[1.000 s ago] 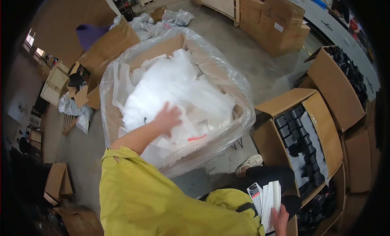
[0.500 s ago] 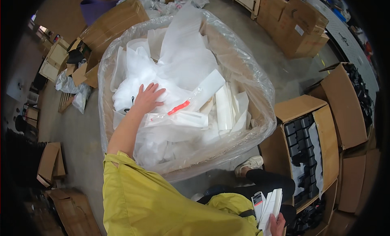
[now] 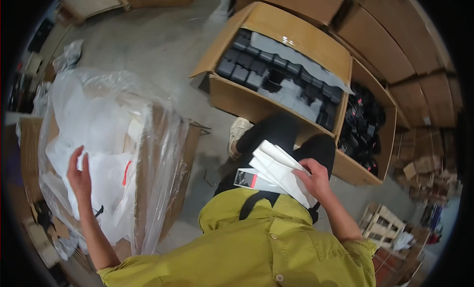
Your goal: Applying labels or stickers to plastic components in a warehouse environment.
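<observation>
My left hand point(image 3: 79, 176) is raised over the plastic-lined carton point(image 3: 170, 173) at the left, fingers stretched and apart, holding nothing. Below it lie white, filmy packing sheets point(image 3: 96, 139), with a thin red strip point(image 3: 127, 172) among them. On my lap rests a small fanned stack of flat white packets point(image 3: 282, 171). My right hand point(image 3: 315, 178) grips its right edge between thumb and fingers. One card point(image 3: 249, 179) sticks out of the stack at the left, bearing a dark picture and a red patch. What the packets contain cannot be seen.
Ahead of my knees an open carton point(image 3: 242, 97) holds rows of black moulded parts point(image 3: 247, 65). Right beside it, another box point(image 3: 380, 176) is full of loose black pieces point(image 3: 363, 124). Stacked cartons point(image 3: 375, 40) stand behind, and a wooden crate point(image 3: 382, 225) is at the right.
My view has swung right and toward my lap. My left hand has lifted off the white sheets. My right hand still holds the packets, which now lie fanned out in fuller view.
</observation>
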{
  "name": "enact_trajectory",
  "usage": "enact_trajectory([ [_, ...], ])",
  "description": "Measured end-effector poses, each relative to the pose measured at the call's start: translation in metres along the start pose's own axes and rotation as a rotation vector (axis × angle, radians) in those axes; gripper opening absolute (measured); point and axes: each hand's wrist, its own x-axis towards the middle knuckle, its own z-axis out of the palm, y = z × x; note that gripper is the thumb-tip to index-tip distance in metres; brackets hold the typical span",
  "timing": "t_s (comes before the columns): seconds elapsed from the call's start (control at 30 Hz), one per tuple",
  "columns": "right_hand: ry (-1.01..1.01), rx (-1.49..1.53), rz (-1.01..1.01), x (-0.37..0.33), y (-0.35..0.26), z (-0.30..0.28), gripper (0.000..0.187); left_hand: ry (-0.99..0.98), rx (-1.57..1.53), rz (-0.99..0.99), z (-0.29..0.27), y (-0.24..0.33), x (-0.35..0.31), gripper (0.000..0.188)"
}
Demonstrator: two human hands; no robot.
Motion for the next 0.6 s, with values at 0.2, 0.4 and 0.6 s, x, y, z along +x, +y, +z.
enact_trajectory([
  [0.2, 0.019, 0.009, -0.082, -0.013, 0.027, 0.0, 0.023, -0.273, -0.339, 0.925, 0.063, 0.241, 0.0, 0.034],
  [0.4, -0.21, 0.296, 0.023, -0.007, 0.042, -0.005, 0.017, -0.864, 0.028, 1.203, 0.173, 0.338, -0.068, 0.091],
  [0.6, -0.091, 0.277, -0.026, -0.018, 0.051, -0.007, 0.022, -0.97, 0.038, 1.262, 0.207, 0.355, -0.096, 0.093],
])
